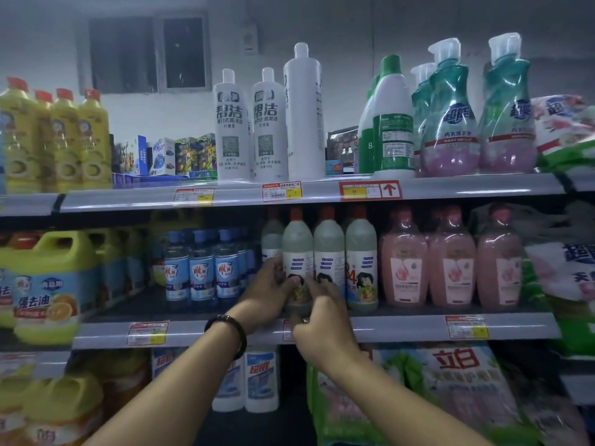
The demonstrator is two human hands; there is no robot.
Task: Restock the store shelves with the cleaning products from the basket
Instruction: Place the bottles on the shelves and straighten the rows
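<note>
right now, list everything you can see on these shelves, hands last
yellow bottles: four, red caps, top shelf left
boxes: several, mixed colours, top shelf
white bottles: three, white, top shelf middle
green bottles: at least two, green-white, top shelf
teal bottles: at least three, teal-pink, top shelf right
jugs: several, yellow, middle shelf left
blue bottles: several, blue, middle shelf
grey bottles: three in front, red caps, middle shelf
pink bottles: three in front, pink, middle shelf right
bags: several, green, under middle shelf
left hand: grips leftmost grey bottle
right hand: holds it too
</note>
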